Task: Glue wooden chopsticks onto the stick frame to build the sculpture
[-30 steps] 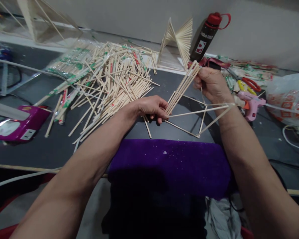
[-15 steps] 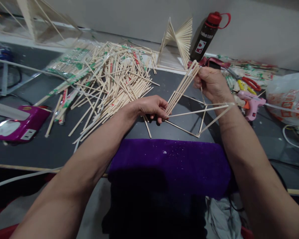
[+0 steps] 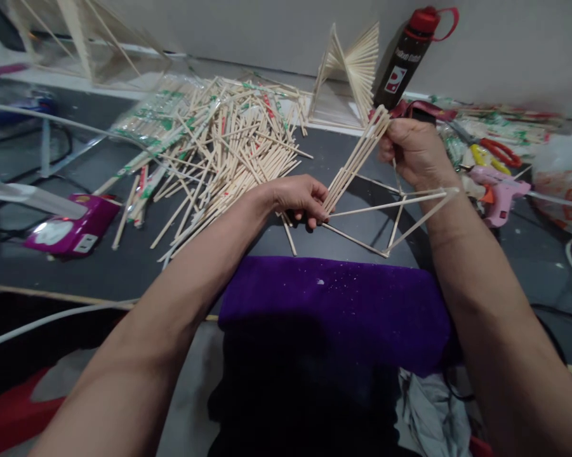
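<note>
A frame of joined wooden chopsticks [image 3: 359,166] slants between my two hands above the grey table. At its lower left corner, my left hand [image 3: 307,200] pinches the stick ends between thumb and fingers. My right hand [image 3: 413,149] is closed around the upper end of the row of sticks; its fingertips are partly hidden. Long sticks of the frame reach right, and one corner overlaps my right wrist. Left of my left hand lies a big heap of loose chopsticks [image 3: 238,143], some in printed plastic wrappers.
Behind stand a fanned stick model [image 3: 350,70] and a dark bottle [image 3: 404,60] with a red lid. A pink glue gun [image 3: 499,190] and red-handled scissors [image 3: 499,152] lie right, near a plastic bag [image 3: 559,184]. A purple box [image 3: 73,222] sits left; a purple cloth [image 3: 338,304] is in front.
The view has shifted slightly, so the scene sits further right and a little higher. Both hands keep their hold on the frame.
</note>
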### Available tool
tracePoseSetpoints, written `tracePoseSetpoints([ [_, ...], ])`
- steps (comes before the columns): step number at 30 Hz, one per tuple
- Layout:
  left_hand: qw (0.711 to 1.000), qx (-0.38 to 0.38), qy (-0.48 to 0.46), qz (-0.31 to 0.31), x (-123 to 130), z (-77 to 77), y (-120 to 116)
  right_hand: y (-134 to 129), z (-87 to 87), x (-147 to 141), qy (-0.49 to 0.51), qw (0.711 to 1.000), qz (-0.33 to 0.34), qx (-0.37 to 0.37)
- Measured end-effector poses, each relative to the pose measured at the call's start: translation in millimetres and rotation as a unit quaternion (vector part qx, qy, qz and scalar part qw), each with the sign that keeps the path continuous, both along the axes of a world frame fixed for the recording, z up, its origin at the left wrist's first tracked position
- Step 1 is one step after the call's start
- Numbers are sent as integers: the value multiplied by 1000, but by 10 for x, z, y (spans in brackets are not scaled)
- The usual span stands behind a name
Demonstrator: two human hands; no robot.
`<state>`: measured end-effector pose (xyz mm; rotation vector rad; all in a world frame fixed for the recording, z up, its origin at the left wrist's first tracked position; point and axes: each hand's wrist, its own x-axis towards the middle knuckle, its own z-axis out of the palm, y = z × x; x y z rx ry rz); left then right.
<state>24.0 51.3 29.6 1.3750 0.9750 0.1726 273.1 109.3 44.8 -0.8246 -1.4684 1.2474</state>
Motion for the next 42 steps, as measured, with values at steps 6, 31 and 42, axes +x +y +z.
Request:
tracePoseSetpoints([
  [6, 998, 46, 32, 29, 50, 66, -21, 82, -41, 47, 30, 999, -21, -9],
  [31, 983, 77, -9, 168, 68, -37, -154, 54, 13, -13, 52, 999, -3, -1],
  [42, 981, 65, -34, 182, 81, -31, -183, 73, -10, 63, 20, 999, -16, -22],
])
